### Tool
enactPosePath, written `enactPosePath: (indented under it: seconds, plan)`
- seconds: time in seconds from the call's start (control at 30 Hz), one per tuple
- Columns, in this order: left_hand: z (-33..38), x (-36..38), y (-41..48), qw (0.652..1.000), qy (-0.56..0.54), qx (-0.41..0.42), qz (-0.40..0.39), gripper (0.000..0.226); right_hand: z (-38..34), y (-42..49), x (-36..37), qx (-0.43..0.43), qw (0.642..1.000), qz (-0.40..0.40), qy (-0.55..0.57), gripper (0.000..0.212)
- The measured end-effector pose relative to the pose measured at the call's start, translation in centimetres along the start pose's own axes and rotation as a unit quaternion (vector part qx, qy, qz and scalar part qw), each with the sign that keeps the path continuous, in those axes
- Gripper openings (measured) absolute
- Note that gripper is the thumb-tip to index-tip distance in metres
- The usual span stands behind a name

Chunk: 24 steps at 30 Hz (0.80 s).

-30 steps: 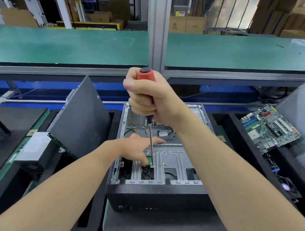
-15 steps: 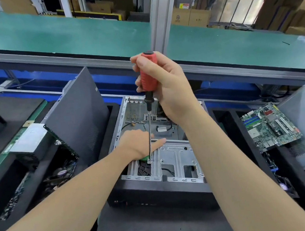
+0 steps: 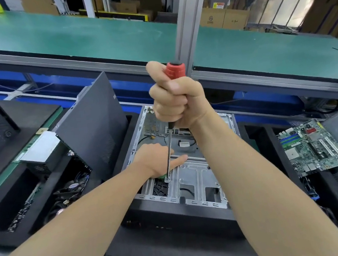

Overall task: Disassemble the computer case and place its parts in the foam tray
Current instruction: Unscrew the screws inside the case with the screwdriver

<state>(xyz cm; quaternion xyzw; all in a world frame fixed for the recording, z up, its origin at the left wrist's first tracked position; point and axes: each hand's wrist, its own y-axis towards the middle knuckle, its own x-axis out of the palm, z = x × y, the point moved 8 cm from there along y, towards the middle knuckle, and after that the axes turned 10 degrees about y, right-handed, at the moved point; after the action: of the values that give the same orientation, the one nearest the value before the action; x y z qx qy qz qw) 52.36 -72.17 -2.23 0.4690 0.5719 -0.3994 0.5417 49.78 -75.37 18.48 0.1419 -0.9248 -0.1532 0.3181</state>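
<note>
An open computer case (image 3: 194, 184) lies on its side in front of me, its silver metal frame and bracket exposed. My right hand (image 3: 176, 103) grips the red handle of a screwdriver (image 3: 174, 69) held upright, its shaft reaching down to a spot on the bracket near a green part. My left hand (image 3: 157, 161) rests on the bracket beside the tip, fingers extended toward the right and touching the metal. The tip's contact point is partly hidden by my left hand.
A black foam tray (image 3: 50, 191) at left holds a grey side panel (image 3: 93, 126), a silver power supply (image 3: 41, 150) and a fan with cables (image 3: 73, 186). Another tray at right holds a green motherboard (image 3: 313, 148). A metal post (image 3: 186, 19) and green conveyor (image 3: 89, 37) lie behind.
My right hand has shifted its grip on the red handle, from an open-fingered hold half a second ago to a full fist now. The left hand and screwdriver tip stay in place.
</note>
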Motion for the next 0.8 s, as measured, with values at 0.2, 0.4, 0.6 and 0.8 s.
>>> enactPosePath:
  seconds: [0.2, 0.4, 0.6, 0.8]
  plan:
    - [0.0, -0.2, -0.3, 1.000, 0.009, -0.006, -0.004, 0.076, -1.4, -0.8, -1.5, -0.073, 0.983, 0.122, -0.116, 0.019]
    - [-0.1, 0.2, 0.0, 1.000, 0.000, -0.023, -0.016, 0.095, -3.7, -4.2, -1.0, -0.207, 0.788, 0.474, -0.336, 0.028]
    - [0.0, -1.0, -1.0, 0.999, -0.023, -0.030, -0.029, 0.075, -3.1, -4.6, 0.0, -0.244, 0.671, 0.588, -0.380, 0.015]
    - [-0.2, 0.0, -0.2, 0.999, -0.015, -0.029, -0.026, 0.101, -2.5, -0.7, -2.9, -0.097, 0.897, 0.345, -0.257, 0.037]
